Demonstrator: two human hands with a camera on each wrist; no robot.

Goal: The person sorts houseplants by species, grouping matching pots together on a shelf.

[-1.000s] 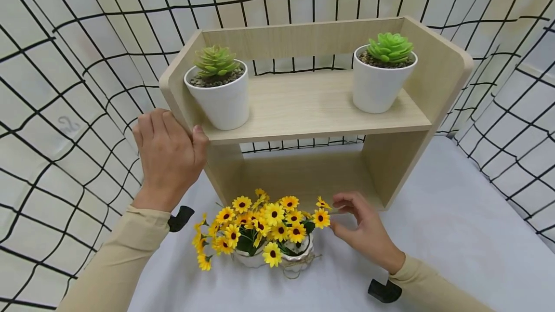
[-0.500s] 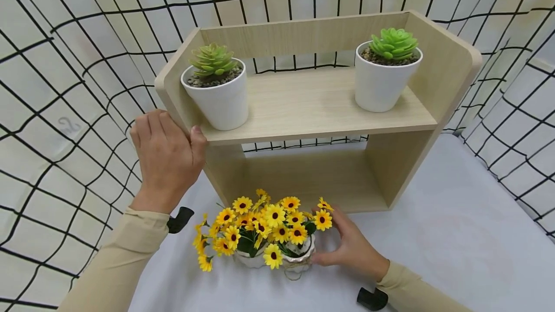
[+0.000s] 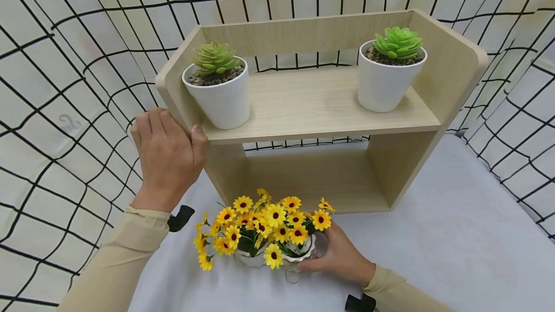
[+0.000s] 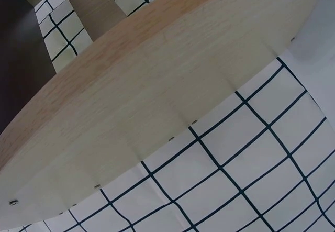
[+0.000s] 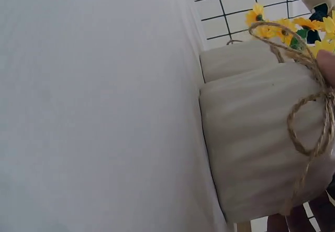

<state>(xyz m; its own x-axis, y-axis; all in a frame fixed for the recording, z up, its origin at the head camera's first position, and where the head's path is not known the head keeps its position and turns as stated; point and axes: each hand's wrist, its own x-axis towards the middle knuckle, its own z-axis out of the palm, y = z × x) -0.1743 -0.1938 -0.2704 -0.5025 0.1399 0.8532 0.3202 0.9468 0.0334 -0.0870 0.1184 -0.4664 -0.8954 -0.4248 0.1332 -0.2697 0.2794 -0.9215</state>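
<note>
My left hand point(image 3: 169, 158) grips the left side panel of a light wooden two-tier shelf point(image 3: 303, 131), thumb at the front edge of the upper board. In the left wrist view that panel point(image 4: 157, 80) fills much of the frame. My right hand point(image 3: 340, 256) holds the right one of two pots of yellow flowers point(image 3: 275, 215) in front of the shelf. Up close, this white flower pot point(image 5: 261, 143) has a twine bow point(image 5: 309, 127); the thumb and fingers lie on opposite sides of it. The other flower pot point(image 5: 235, 62) stands right beside it.
On the upper board stand two white pots with green succulents, one at the left point(image 3: 223, 95) and one at the right point(image 3: 386, 83). A black wire grid point(image 3: 86, 105) surrounds the white-covered table point(image 3: 459, 235) behind and at both sides.
My right hand has moved left from beside the flowers and closed round the right flower pot. The left hand has kept its hold on the shelf.
</note>
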